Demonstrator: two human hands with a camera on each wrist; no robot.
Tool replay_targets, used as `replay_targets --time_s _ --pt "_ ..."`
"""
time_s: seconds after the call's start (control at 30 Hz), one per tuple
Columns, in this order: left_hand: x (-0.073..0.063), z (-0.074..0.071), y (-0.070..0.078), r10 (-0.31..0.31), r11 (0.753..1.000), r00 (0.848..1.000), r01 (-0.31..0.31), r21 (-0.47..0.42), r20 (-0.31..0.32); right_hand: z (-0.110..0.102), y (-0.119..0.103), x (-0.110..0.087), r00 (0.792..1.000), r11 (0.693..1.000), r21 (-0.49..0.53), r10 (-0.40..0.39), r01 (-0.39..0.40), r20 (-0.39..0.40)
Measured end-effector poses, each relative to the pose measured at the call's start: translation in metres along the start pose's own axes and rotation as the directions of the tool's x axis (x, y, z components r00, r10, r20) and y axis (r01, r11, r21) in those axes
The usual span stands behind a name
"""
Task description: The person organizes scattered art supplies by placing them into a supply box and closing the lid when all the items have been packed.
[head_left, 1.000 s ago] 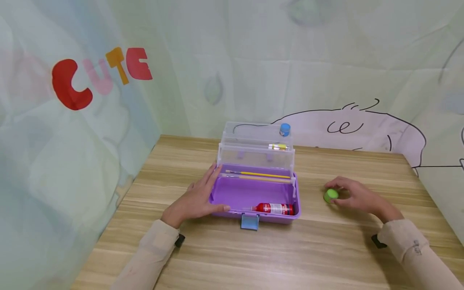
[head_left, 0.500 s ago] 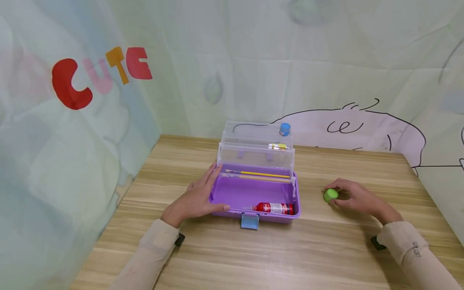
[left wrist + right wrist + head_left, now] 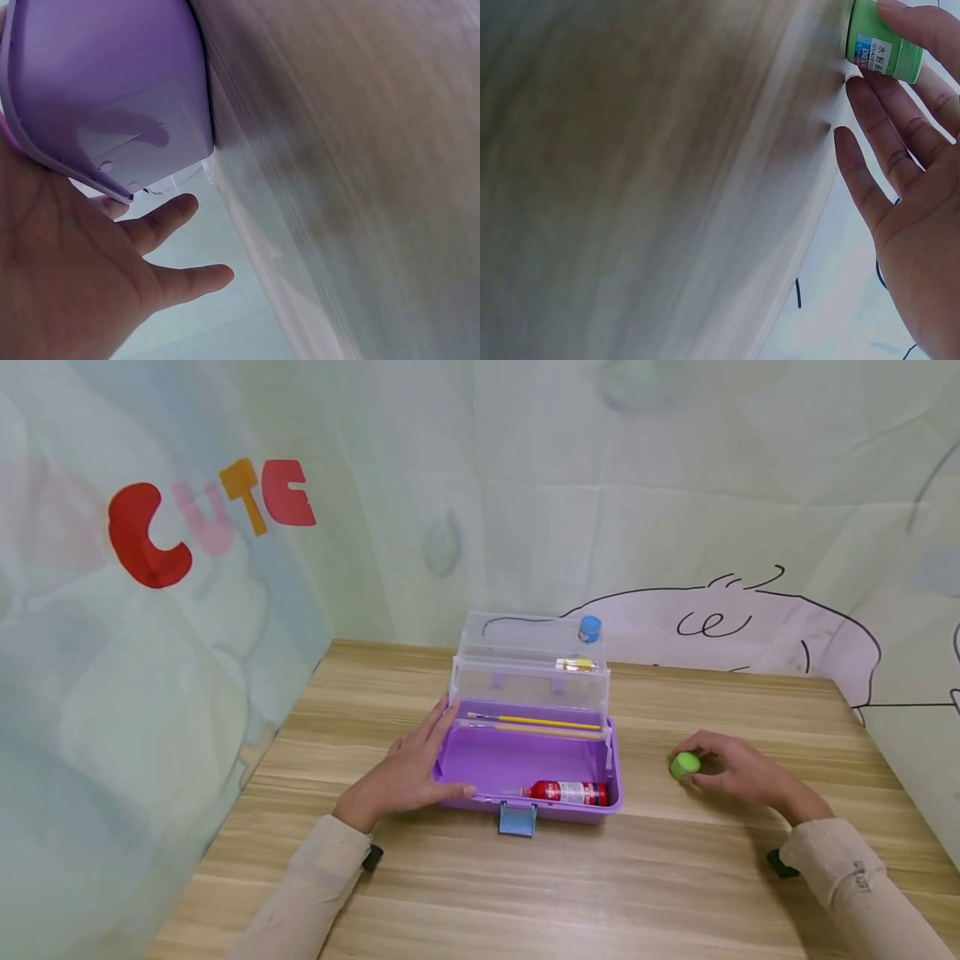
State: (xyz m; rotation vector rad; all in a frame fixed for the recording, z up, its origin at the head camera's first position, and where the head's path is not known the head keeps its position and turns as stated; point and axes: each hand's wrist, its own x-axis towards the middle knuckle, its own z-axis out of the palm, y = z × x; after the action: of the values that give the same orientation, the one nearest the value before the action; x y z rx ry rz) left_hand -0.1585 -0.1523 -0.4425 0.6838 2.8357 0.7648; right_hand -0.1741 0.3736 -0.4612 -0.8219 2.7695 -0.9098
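A purple box (image 3: 491, 760) stands open on the wooden table, with clear tiered trays (image 3: 525, 683) raised behind it. My left hand (image 3: 408, 772) rests flat against the box's left wall (image 3: 112, 82), fingers straight, thumb at the front rim. To the right of the box, my right hand (image 3: 738, 768) holds a small green paint pot (image 3: 684, 765) that stands on the table. In the right wrist view the pot (image 3: 881, 43) is pinched at my right hand's (image 3: 907, 187) fingertips, with the other fingers spread.
Inside the box lie a red bottle (image 3: 570, 792) at the front and thin brushes (image 3: 532, 722) at the back. The trays hold a blue pot (image 3: 589, 628) and a small yellow tube (image 3: 576, 664). A blue latch (image 3: 517, 818) hangs at the front. Printed curtains close the table's left and back.
My right wrist has shifted slightly to the left. The green pot, the box and my left hand stay where they were.
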Motion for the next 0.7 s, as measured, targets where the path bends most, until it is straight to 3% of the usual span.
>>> replay_targets --time_s 0.37,0.7 --pt "-0.0001 -0.0002 0.0005 -0.007 1.0 1.0 0.007 -0.002 0.002 -0.0004 0.0022 0.0013 1.0 0.999 -0.038 0.024 -0.023 0.006" --pt "-0.0003 -0.0001 0.0008 -0.007 1.0 1.0 0.007 -0.009 0.003 -0.0034 -0.001 0.0057 1.0 1.0 -0.021 -0.008 0.008 0.005"
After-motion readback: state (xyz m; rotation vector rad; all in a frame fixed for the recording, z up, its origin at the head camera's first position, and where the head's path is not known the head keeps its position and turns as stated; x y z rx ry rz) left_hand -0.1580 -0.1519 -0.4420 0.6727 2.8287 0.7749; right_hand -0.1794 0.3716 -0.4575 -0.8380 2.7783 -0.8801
